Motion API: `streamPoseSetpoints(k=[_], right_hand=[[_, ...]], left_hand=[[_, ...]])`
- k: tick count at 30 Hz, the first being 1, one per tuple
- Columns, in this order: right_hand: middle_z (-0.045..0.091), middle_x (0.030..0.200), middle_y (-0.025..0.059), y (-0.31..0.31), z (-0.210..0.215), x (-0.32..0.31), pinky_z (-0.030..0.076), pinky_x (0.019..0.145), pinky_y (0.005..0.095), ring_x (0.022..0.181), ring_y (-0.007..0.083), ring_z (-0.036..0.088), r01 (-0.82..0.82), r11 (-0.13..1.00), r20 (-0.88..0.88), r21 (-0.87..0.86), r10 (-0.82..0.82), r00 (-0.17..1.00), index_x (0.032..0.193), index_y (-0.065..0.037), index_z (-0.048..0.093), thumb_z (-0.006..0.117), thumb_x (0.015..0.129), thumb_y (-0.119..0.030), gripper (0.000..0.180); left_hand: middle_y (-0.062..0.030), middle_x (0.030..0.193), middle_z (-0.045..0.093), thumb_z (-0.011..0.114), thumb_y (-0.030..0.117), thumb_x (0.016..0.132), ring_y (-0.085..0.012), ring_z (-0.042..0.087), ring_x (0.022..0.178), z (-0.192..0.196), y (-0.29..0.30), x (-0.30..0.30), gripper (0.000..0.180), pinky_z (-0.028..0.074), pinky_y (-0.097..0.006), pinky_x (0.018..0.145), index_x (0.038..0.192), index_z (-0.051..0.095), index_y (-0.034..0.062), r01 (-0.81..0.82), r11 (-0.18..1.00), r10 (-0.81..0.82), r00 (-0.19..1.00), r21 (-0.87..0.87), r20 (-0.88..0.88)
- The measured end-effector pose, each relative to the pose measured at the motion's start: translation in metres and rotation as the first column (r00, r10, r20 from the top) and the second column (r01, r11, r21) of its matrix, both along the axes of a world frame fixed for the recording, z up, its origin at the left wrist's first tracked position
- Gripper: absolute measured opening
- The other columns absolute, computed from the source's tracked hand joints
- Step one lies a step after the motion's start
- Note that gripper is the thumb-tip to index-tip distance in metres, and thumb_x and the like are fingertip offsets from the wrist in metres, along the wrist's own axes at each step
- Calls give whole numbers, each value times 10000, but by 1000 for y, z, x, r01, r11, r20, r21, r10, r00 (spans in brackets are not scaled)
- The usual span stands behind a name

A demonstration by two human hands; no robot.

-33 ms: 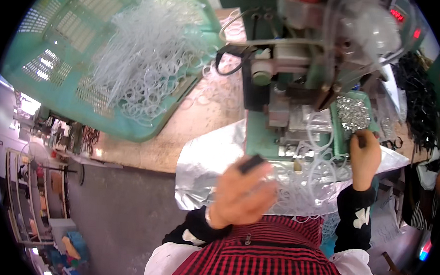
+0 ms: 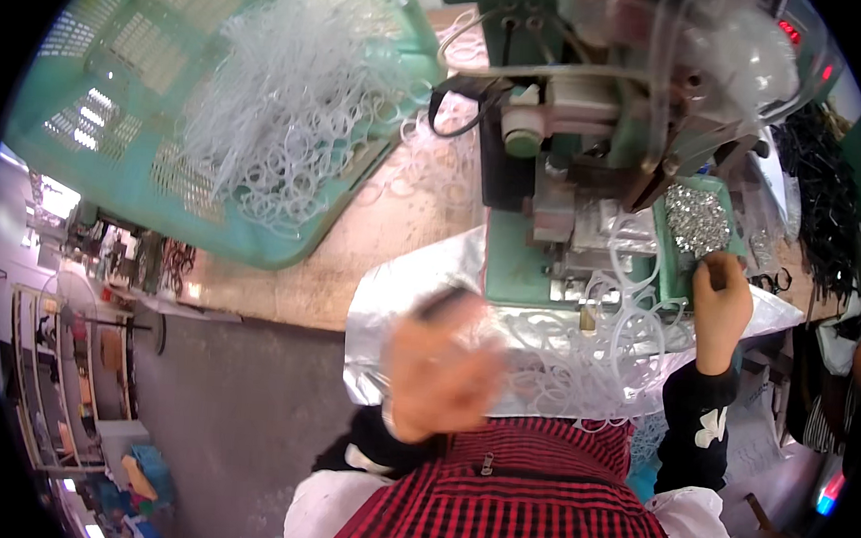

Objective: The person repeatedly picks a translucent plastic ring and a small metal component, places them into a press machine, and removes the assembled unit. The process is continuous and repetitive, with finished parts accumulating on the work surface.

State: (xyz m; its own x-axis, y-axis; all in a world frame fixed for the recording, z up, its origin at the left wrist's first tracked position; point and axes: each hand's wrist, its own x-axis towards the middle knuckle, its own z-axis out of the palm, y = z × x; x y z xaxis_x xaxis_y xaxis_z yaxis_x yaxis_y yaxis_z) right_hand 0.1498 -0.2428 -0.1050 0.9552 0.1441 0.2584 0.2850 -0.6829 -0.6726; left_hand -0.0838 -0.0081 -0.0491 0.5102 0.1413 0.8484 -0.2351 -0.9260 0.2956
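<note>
My left hand [image 2: 445,372] is over the silver foil sheet [image 2: 375,310] in front of the bench, smeared by motion. A black band [image 2: 448,304] shows at its fingers; whether they hold anything is hidden by the blur. My right hand [image 2: 723,309] is at the near end of a small green tray [image 2: 669,262], its fingers curled and pinched together beside a heap of small shiny metal pieces [image 2: 698,220]. What the pinch holds cannot be made out. Clear plastic loops [image 2: 631,338] lie tangled on the foil between my hands.
A bench machine [image 2: 575,121] with a green base stands in front of me. At the left, a large green basket [image 2: 247,245] holds a heap of clear loops [image 2: 293,106]. More loops are scattered on the wooden bench [image 2: 273,295]. Black strips [image 2: 819,202] hang at the right.
My left hand has moved left over the foil, away from the machine. My right hand stays at the tray's near end. The whole view has shifted slightly.
</note>
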Motion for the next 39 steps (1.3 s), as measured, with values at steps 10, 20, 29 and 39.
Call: streamPoseSetpoints(k=[10,20,29,39], right_hand=[[705,909,61,15,4,21,471,802,242,853,123,627,-202,861,27,466,214,976,977,11,715,658,859,12,131],[707,940,76,-93,-20,-20,480,839,270,895,152,643,31,950,116,311,-70,991,997,36,709,680,853,30,147],[700,905,103,52,81,-12,497,793,329,848,241,658,-517,745,336,422,401,852,887,-10,705,677,768,0,122],[687,890,57,89,64,-32,465,907,286,949,127,630,-321,555,57,768,439,897,1247,24,557,692,824,2,445]], left_hand=[[-182,877,728,522,418,1000,-387,696,847,-62,237,66,426,529,-489,753,1012,713,38,-618,780,354,561,-94,-748],[-145,746,687,630,309,961,-299,648,617,-106,209,8,251,488,-416,557,1052,573,82,-657,710,352,643,-254,-680],[-33,800,626,563,171,1033,-69,580,618,-32,149,55,195,469,-212,548,1176,585,42,-159,579,-172,935,-800,-311],[-82,969,633,560,84,1016,-149,638,854,-65,75,50,73,549,-303,750,1069,556,34,63,435,-69,997,-898,37]])
